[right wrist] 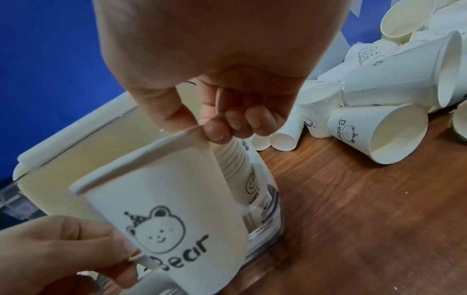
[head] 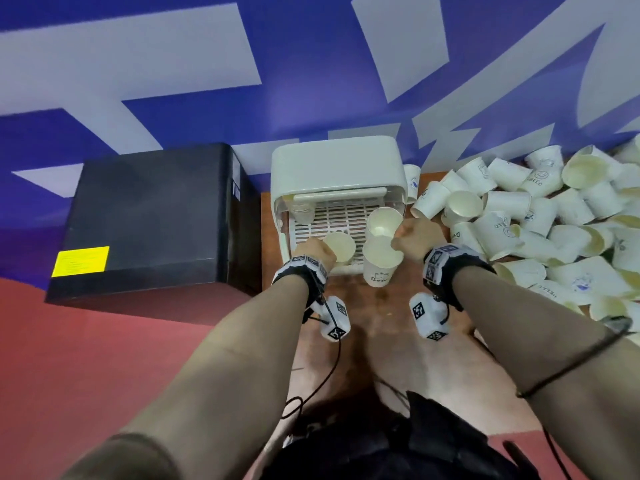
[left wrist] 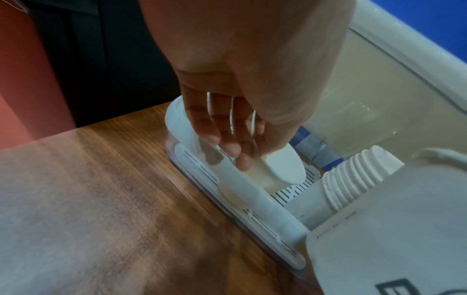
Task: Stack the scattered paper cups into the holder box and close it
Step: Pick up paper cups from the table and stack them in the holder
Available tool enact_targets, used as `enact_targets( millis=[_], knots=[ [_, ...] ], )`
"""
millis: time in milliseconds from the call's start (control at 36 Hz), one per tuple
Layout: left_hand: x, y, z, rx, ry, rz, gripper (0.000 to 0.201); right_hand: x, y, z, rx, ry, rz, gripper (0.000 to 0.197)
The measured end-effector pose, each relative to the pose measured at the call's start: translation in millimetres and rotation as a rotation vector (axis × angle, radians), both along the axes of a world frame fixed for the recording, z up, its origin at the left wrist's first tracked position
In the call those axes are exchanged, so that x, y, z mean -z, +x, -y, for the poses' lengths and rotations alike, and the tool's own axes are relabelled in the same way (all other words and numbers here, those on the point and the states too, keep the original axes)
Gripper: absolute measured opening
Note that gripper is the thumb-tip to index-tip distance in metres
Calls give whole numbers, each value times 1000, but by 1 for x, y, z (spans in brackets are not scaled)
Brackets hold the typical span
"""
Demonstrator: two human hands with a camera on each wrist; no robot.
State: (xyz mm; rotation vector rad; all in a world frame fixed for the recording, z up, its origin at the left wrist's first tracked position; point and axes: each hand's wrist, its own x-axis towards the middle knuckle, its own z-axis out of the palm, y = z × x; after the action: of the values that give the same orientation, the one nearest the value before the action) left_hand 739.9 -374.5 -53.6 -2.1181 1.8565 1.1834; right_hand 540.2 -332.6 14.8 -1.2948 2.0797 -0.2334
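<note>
Your right hand point(right wrist: 227, 83) pinches the rim of the Bear cup point(right wrist: 174, 223) above the open holder box point(head: 337, 174), while your left hand point(left wrist: 242, 103) has its fingers curled round a cup point(left wrist: 257, 179) inside it, the scattered cups point(head: 540, 223) piled on the surface point(right wrist: 366, 219) to the right.

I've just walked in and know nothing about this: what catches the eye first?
The big heap of white paper cups sprawled on the wooden table, on the person's right. Then the white holder box straight ahead, lid up, where the right hand pinches a "Bear" cup by its rim and the left hand grips another cup.
</note>
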Motion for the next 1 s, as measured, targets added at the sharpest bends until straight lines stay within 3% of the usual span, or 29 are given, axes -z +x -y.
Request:
enact_targets(
  millis=[194,389,583,722,889,1000],
  knots=[
    [-3,2,-6,-39,16,-99,32,-6,2,-2,50,-7,82,18],
    [-11,20,-21,-129,11,-177,13,-23,20,1,132,-83,232,8],
    [-20,39,-39,-154,1,-136,16,-8,50,5,25,-169,104,8],
    [-18,49,-46,-165,48,-117,27,11,58,5,-26,-129,82,12],
    [-24,50,-45,-163,29,-109,24,10,49,3,-55,-156,25,8],
    [-32,37,-49,-155,24,-170,19,0,31,-8,-43,-144,-31,20]
  ],
)
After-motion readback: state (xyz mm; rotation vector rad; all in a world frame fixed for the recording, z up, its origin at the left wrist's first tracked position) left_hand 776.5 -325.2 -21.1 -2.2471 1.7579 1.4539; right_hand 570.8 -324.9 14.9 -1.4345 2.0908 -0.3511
